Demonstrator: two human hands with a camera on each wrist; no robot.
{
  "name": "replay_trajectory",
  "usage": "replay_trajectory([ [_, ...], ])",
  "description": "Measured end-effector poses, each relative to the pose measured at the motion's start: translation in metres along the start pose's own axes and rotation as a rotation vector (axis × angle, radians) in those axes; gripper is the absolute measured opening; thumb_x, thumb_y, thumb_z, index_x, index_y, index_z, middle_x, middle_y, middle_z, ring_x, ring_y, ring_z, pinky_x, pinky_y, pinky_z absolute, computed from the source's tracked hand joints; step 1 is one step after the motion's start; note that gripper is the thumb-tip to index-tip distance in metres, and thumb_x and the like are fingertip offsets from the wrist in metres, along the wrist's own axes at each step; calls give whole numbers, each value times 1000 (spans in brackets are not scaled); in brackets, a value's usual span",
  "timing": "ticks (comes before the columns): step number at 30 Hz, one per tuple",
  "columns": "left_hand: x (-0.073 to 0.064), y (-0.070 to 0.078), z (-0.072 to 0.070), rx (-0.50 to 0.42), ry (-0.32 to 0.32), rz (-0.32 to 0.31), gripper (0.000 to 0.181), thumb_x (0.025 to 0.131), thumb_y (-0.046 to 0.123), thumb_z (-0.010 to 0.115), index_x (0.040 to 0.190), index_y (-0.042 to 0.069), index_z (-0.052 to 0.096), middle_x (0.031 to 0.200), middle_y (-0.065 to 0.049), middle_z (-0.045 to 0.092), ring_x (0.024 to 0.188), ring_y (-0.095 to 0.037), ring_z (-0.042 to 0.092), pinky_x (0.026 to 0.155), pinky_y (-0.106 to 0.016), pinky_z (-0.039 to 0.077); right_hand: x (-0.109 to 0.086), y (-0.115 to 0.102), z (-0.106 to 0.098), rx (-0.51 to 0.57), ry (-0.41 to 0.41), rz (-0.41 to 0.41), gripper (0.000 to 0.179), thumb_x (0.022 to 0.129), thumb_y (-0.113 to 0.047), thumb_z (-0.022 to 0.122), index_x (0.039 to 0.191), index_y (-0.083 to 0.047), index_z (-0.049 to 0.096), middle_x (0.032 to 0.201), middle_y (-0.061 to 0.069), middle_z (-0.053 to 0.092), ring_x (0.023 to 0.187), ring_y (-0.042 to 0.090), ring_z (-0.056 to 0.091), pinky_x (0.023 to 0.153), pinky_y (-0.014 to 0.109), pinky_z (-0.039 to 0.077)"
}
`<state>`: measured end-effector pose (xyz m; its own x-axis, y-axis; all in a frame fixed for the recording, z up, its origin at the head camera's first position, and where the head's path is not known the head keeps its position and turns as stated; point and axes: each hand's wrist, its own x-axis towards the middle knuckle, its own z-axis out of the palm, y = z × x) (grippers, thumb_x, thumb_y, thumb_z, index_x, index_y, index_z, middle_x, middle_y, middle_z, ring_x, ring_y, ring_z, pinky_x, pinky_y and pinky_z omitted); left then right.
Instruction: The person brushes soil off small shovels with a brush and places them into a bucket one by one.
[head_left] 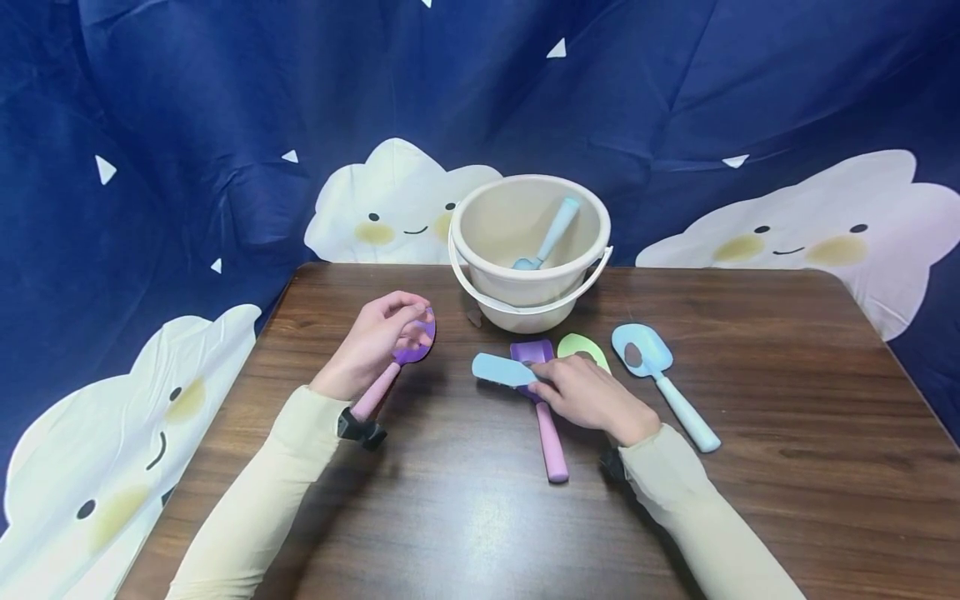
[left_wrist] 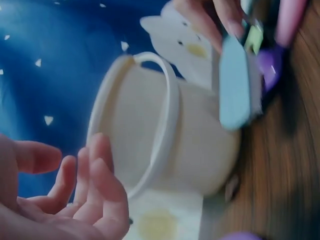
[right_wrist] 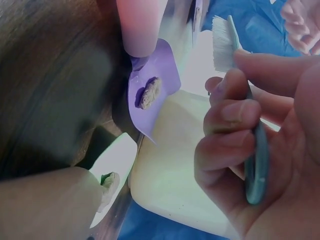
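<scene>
In my right hand (head_left: pixel 592 396) I hold a light blue brush (head_left: pixel 498 370); its white bristles (right_wrist: pixel 222 45) show in the right wrist view. The brush is above a purple square-bladed shovel (head_left: pixel 530 350) with a pink handle, whose blade carries a brownish lump (right_wrist: pixel 150 94). My left hand (head_left: pixel 378 337) hovers empty with loosely bent fingers over another purple shovel (head_left: pixel 420 352), partly hiding it. Beyond my right hand lies a green shovel (head_left: pixel 573 343), its handle hidden, also bearing a lump (right_wrist: pixel 108 190).
A beige bucket (head_left: pixel 517 287) with a white handle stands at the table's back, a blue-handled tool (head_left: pixel 557 229) leaning inside. At right lies a light blue shovel (head_left: pixel 682 412) with a brown lump (head_left: pixel 633 355). A small brown piece (head_left: pixel 474 317) lies left of the bucket.
</scene>
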<state>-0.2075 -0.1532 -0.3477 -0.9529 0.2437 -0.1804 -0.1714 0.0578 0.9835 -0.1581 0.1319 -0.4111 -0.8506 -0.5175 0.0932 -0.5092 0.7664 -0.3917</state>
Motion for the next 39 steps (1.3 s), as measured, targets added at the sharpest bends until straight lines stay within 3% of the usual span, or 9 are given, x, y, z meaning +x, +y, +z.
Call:
replay_trajectory([
  [3,-1,-6,-12,88,14,4,22,97,13,56,112,-2,53,83,2,63,66,-10,62,54,-15,47,0,1,0,-2,-1,-2,21,94,-23,62,74,-20,54,60,-11,42,60,9,44,60,25,40],
  [7,-1,-17,-30,304,32,6,30,96,14,57,119,-5,54,88,-1,61,71,-6,59,63,-20,53,-1,1,0,-3,-3,2,15,94,-23,62,79,-19,59,60,-10,43,61,9,44,60,25,40],
  [13,2,-41,-54,586,13,-27,40,94,20,60,123,-7,54,109,-18,65,93,-19,62,79,-28,53,-1,2,0,-14,3,-14,12,93,-22,63,98,-13,70,71,-8,60,64,8,49,63,29,46],
  [19,4,-64,-68,825,-24,-48,44,91,26,63,120,-6,56,114,-22,65,109,-31,62,97,-43,48,-1,2,1,-19,-9,-10,24,93,-22,62,111,-8,70,84,-2,69,68,8,54,66,31,50],
  [25,4,-76,-72,890,-70,-111,48,90,30,65,119,-7,55,115,-25,65,106,-33,62,96,-45,48,-1,1,2,-11,-28,4,34,94,-23,61,122,-5,66,105,6,73,80,11,64,74,35,55],
  [34,2,-80,-70,929,-87,-164,49,85,30,71,116,-5,55,107,-18,68,93,-22,65,80,-32,51,-2,1,2,-13,-34,4,34,94,-23,61,123,-5,65,101,5,73,77,10,61,72,35,54],
  [39,1,-81,-68,948,-83,-148,45,82,23,73,113,-5,58,103,-17,69,91,-22,64,77,-29,51,-2,1,2,-19,-33,-5,36,94,-23,61,125,-4,64,107,8,73,81,13,65,74,37,55],
])
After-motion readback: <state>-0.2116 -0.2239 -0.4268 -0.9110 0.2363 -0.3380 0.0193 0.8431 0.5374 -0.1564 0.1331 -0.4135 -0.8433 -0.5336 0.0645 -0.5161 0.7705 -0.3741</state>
